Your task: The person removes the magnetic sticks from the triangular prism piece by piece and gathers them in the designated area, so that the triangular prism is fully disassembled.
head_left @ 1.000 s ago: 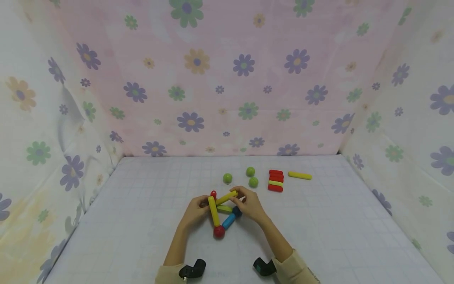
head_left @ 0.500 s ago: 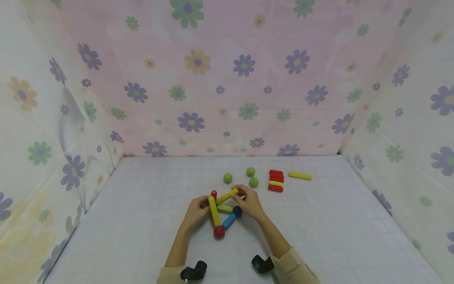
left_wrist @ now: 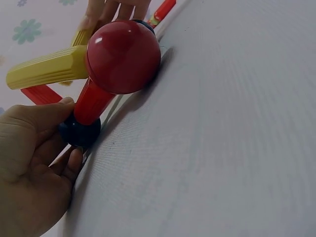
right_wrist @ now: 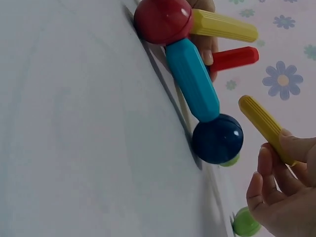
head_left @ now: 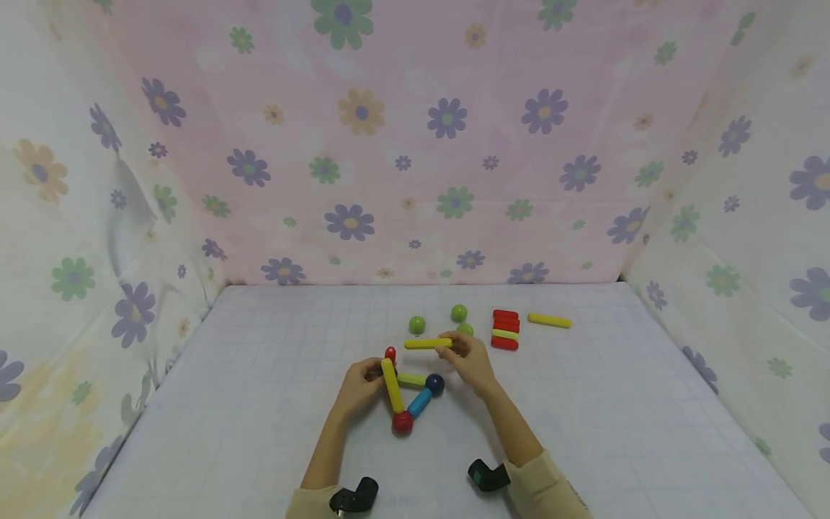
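Note:
My left hand grips a dark blue ball at the left corner of a frame of rods and balls. A red ball forms the front corner, with a yellow rod slanting up from it. A blue rod links it to another dark blue ball, and a yellow-green rod runs along the back. From the left corner a red rod sticks up. Behind the frame, my right hand pinches one end of a loose yellow rod, apart from the frame.
Several green balls, one of them a ball behind the frame, lie on the white table. To the right is a row of short red and yellow-green rods, beside a yellow rod. Flowered cloth hangs around the table.
My right hand has moved right and back with the yellow rod, drawing its far end away from the frame. The rod now lies more level. My left hand has stayed in place.

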Demonstrator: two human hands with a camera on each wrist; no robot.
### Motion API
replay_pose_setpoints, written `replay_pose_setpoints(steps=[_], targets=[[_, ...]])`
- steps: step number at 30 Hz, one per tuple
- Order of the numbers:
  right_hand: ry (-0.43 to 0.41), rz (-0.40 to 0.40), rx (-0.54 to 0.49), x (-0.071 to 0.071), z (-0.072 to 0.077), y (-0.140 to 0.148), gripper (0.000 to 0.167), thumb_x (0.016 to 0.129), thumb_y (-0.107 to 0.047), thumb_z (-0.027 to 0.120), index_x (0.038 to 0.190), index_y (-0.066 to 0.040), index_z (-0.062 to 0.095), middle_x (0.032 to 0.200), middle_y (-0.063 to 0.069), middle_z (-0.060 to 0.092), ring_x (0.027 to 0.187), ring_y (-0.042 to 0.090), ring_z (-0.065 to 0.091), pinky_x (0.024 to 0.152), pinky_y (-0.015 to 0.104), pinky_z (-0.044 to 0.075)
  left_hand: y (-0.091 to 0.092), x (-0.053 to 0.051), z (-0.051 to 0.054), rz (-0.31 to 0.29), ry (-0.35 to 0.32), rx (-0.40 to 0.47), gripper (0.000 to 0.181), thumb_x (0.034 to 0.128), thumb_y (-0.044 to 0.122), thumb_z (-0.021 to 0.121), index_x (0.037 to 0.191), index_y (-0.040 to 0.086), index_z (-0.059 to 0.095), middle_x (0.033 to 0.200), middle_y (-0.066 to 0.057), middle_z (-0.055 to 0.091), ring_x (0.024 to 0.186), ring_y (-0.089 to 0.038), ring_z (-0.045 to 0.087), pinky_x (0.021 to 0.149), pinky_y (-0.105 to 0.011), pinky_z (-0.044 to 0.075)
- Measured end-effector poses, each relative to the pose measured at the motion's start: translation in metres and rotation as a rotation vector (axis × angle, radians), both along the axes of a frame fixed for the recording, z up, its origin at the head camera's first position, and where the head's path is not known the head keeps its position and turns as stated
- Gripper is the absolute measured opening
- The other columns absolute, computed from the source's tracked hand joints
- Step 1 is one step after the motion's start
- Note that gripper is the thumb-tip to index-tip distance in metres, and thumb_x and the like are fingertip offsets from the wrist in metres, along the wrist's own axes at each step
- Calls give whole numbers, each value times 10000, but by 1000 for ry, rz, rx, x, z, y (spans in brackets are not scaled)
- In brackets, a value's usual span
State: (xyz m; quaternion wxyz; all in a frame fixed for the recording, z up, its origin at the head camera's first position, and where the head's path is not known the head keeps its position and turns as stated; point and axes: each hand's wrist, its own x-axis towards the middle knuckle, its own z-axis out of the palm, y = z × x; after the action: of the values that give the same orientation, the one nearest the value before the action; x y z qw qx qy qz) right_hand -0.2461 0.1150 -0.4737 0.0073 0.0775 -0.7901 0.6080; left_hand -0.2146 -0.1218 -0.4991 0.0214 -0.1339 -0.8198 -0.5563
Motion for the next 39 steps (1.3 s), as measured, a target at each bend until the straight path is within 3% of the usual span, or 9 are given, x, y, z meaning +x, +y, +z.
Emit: replay_pose_setpoints(steps=[3, 8, 14, 23, 25, 32, 39], targets=[[-22, -8, -16, -1, 2, 15, 321, 885, -145, 657, 1158, 13, 595, 1018, 163, 658, 849, 216, 637, 735, 209, 518, 1, -1, -1, 8, -2, -6, 248, 828, 14, 584, 1062, -38, 646, 1004, -128, 692, 931, -241, 626, 827, -378, 500], [-56, -64, -31, -2, 5, 50, 370, 883, -152, 660, 1198, 26, 581, 1056, 160, 633, 847, 142, 623, 736, 185, 508, 3, -2, -3, 57, -87, -32, 263, 825, -10, 595, 1083, -24, 646, 1035, -136, 682, 966, -272, 615, 875, -412, 481], [-73, -140, -43, -3, 8, 98, 428, 899, -187, 644, 1232, 59, 535, 1034, 103, 636, 829, 42, 596, 749, 195, 516, 5, -1, 0, 79, -117, -16, 258, 835, -6, 603, 1089, -8, 649, 1046, -128, 678, 956, -252, 614, 876, -402, 481], [-71, -250, 9, -13, -1, 162, 566, 917, -334, 597, 1302, 63, 475, 1114, 76, 624, 804, -30, 620, 730, 186, 522, 4, -2, -2, 81, -130, -10, 265, 841, -2, 602, 1103, -6, 642, 1079, -140, 663, 985, -268, 606, 901, -441, 470], [-78, -266, 26, -15, -2, 172, 594, 916, -356, 591, 1317, 64, 460, 1120, 69, 618, 791, -47, 613, 722, 179, 520, 5, -2, -2, 84, -129, -9, 264, 839, -3, 604, 1099, -8, 643, 1074, -141, 664, 982, -268, 607, 898, -441, 471], [-110, -267, -8, -21, -11, 195, 625, 918, -318, 601, 1355, 83, 403, 846, -237, 591, 753, -37, 611, 642, 176, 498, 5, -1, -1, 89, -119, -6, 254, 839, -2, 604, 1089, -14, 645, 1048, -138, 672, 966, -267, 615, 884, -437, 478], [-180, -272, -62, -28, -18, 209, 623, 924, -243, 605, 1378, 94, 344, 837, -155, 604, 715, -4, 608, 599, 187, 502, 6, -1, -2, 91, -125, -1, 267, 833, -7, 607, 1097, -20, 641, 1056, -146, 671, 958, -264, 621, 883, -429, 482]])
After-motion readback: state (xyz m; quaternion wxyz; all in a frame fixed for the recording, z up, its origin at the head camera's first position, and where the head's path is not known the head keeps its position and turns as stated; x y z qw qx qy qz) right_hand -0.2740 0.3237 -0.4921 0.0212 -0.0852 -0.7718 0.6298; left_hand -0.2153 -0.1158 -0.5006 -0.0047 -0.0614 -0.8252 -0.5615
